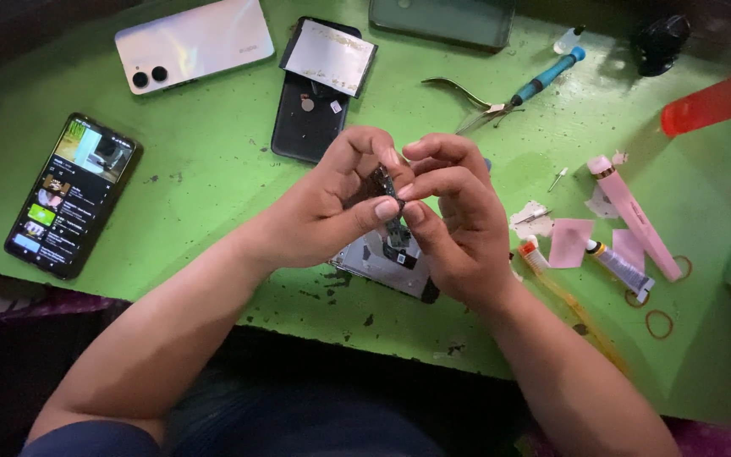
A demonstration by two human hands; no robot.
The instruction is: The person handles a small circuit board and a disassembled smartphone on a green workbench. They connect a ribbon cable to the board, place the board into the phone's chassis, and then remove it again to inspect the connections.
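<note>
Left hand (332,207) and right hand (454,216): both pinched shut on small dark circuit part (394,203), possibly a board, above opened phone (387,262); green tabletop (213,169).

The green tabletop (213,169) is chipped and speckled dark. On it lie a lit phone (72,195) at the left, a white phone (194,42) face down, an opened black phone (310,106) beside it, and a metal frame (380,262) near the front edge. To the right lie tweezers (458,93), a blue screwdriver (543,80), a pink tool (634,216), a glue tube (621,269), paper scraps (570,241) and rubber bands (658,323).
</note>
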